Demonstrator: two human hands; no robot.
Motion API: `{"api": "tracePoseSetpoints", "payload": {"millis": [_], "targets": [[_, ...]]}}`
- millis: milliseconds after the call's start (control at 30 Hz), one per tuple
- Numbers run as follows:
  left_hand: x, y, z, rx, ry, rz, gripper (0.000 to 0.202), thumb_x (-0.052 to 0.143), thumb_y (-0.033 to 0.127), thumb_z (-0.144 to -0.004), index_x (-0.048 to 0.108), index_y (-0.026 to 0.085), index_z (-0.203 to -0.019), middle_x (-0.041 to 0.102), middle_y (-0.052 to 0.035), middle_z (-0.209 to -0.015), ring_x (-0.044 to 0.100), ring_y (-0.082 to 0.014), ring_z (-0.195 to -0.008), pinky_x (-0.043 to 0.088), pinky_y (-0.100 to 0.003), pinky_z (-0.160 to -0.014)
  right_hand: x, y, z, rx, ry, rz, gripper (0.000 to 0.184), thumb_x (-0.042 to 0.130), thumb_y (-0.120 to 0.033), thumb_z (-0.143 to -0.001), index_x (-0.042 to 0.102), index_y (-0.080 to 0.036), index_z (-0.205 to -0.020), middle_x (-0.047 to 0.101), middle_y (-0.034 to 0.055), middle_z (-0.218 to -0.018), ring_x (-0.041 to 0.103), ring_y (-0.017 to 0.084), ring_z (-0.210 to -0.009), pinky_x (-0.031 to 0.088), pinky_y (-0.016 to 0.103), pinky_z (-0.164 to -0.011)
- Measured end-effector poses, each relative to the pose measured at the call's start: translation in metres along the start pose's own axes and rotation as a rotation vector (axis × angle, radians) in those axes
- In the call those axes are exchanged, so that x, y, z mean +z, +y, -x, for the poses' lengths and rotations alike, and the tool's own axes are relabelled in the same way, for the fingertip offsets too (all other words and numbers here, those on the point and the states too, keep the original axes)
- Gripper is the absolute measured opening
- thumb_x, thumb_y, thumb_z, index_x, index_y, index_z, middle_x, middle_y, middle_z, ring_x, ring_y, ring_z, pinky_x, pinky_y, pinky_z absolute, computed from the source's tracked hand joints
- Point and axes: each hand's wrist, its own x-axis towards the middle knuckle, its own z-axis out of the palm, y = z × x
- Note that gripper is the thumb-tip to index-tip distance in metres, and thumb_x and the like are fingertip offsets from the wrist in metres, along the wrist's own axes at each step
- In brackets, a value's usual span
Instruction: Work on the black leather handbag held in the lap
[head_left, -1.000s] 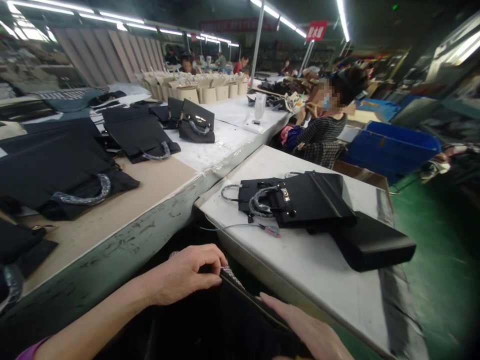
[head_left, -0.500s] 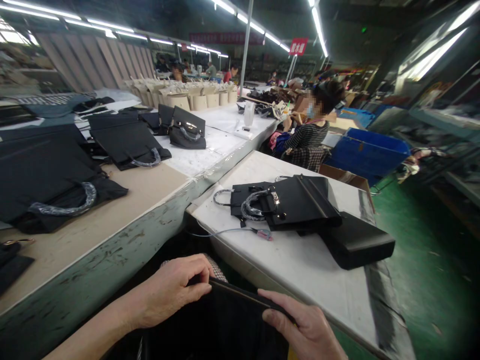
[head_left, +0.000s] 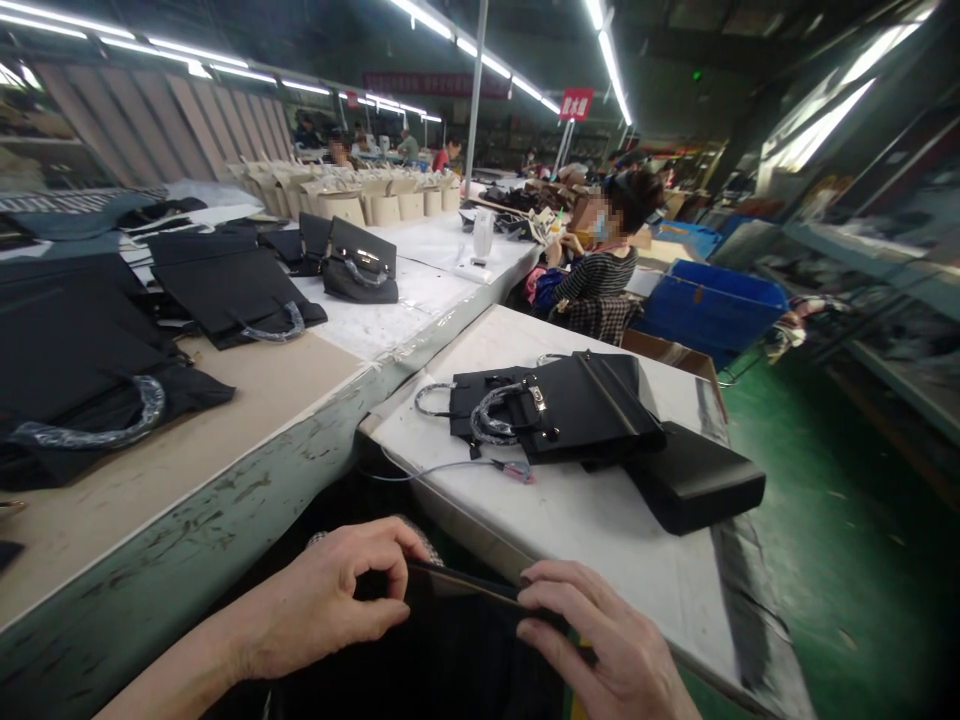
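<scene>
In the head view a black bag (head_left: 465, 640) rests low over my lap, its long top edge running between my hands; a thin pale line shows along that edge. My left hand (head_left: 341, 595) pinches the left end of the edge between thumb and bent fingers. At the other end my right hand (head_left: 600, 635) grips it, fingers over the top and thumb on the near side. The lower part of the bag is lost in shadow.
Black handbags (head_left: 592, 405) with plastic-wrapped handles lie on the white side table (head_left: 450, 480), beside a cord with a pink-tipped tool (head_left: 517, 470). More black bags (head_left: 82, 330) cover the left bench. A co-worker (head_left: 600, 270) sits beyond, near a blue bin (head_left: 712, 310).
My right hand has shifted slightly inward along the edge, its fingers now bent over the top. My left hand keeps its pinch. The whole view has swung slightly to the right.
</scene>
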Motion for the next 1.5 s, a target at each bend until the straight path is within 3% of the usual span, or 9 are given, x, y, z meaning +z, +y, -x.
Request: {"api": "tracePoseSetpoints", "payload": {"millis": [133, 400, 600, 867, 1000, 1100, 1267, 1500], "targets": [[-0.003, -0.001, 0.002, -0.012, -0.041, 0.015, 0.015, 0.064, 0.012, -0.074, 0.055, 0.017, -0.063, 0.062, 0.0033, -0.124, 0.059, -0.0171, -0.105, 0.040, -0.023, -0.089, -0.001, -0.011, -0.005, -0.102, 0.022, 0.107, 0.013, 0.054, -0.019, -0.094, 0.065, -0.023, -0.098, 0.068, 0.0075, -0.104, 0.067, 0.021, -0.093, 0.058, 0.030, -0.077], [-0.009, -0.004, 0.007, 0.013, -0.106, 0.053, 0.013, 0.064, 0.007, -0.066, 0.057, 0.017, -0.062, 0.057, 0.0035, -0.132, 0.058, -0.0200, -0.111, 0.040, -0.025, -0.095, 0.003, -0.009, -0.006, -0.183, 0.036, 0.067, 0.016, 0.054, -0.015, -0.094, 0.065, -0.024, -0.098, 0.066, 0.0056, -0.106, 0.067, 0.019, -0.094, 0.058, 0.028, -0.077], [-0.004, -0.016, 0.007, 0.034, -0.040, 0.024, 0.013, 0.064, 0.009, -0.068, 0.056, 0.018, -0.064, 0.057, 0.0041, -0.132, 0.055, -0.0209, -0.117, 0.038, -0.026, -0.098, 0.001, -0.013, -0.012, -0.246, 0.064, 0.091, 0.016, 0.051, -0.012, -0.094, 0.061, -0.021, -0.086, 0.067, 0.0044, -0.096, 0.067, 0.018, -0.084, 0.056, 0.027, -0.071], [0.003, -0.016, 0.003, 0.033, 0.078, 0.015, 0.014, 0.063, 0.011, -0.075, 0.054, 0.019, -0.068, 0.064, 0.0035, -0.116, 0.061, -0.0153, -0.101, 0.041, -0.024, -0.088, 0.008, -0.014, -0.011, -0.189, 0.054, 0.165, 0.009, 0.050, -0.015, -0.093, 0.053, -0.022, -0.088, 0.063, 0.0036, -0.088, 0.065, 0.018, -0.074, 0.054, 0.027, -0.061], [0.006, -0.019, -0.001, 0.047, 0.125, 0.005, 0.015, 0.061, 0.010, -0.076, 0.053, 0.018, -0.068, 0.066, 0.0022, -0.110, 0.061, -0.0153, -0.098, 0.042, -0.024, -0.086, 0.016, -0.013, -0.010, -0.145, 0.034, 0.114, 0.012, 0.047, -0.014, -0.095, 0.050, -0.023, -0.088, 0.063, 0.0050, -0.097, 0.066, 0.018, -0.083, 0.055, 0.026, -0.070], [0.006, -0.019, -0.002, 0.041, 0.146, 0.008, 0.016, 0.060, 0.010, -0.077, 0.051, 0.018, -0.067, 0.066, 0.0016, -0.107, 0.061, -0.0153, -0.097, 0.042, -0.025, -0.085, 0.024, -0.012, -0.008, -0.091, 0.109, 0.050, 0.014, 0.045, -0.018, -0.097, 0.049, -0.024, -0.085, 0.065, 0.0063, -0.101, 0.068, 0.018, -0.090, 0.056, 0.024, -0.077], [0.006, -0.017, -0.002, 0.041, 0.176, -0.004, 0.018, 0.057, 0.011, -0.080, 0.048, 0.019, -0.066, 0.066, 0.0022, -0.094, 0.060, -0.0138, -0.087, 0.042, -0.024, -0.077, 0.036, -0.007, -0.004, 0.015, 0.214, -0.001, 0.019, 0.044, -0.027, -0.099, 0.052, -0.024, -0.082, 0.069, 0.0057, -0.097, 0.070, 0.018, -0.085, 0.058, 0.022, -0.075], [0.010, -0.021, -0.004, 0.009, 0.207, -0.002, 0.018, 0.058, 0.012, -0.078, 0.049, 0.019, -0.064, 0.066, 0.0017, -0.089, 0.061, -0.0147, -0.085, 0.042, -0.025, -0.077, 0.036, 0.001, -0.002, 0.034, 0.172, -0.029, 0.014, 0.051, -0.026, -0.097, 0.055, -0.024, -0.083, 0.070, 0.0030, -0.096, 0.071, 0.016, -0.084, 0.057, 0.020, -0.075]]}}
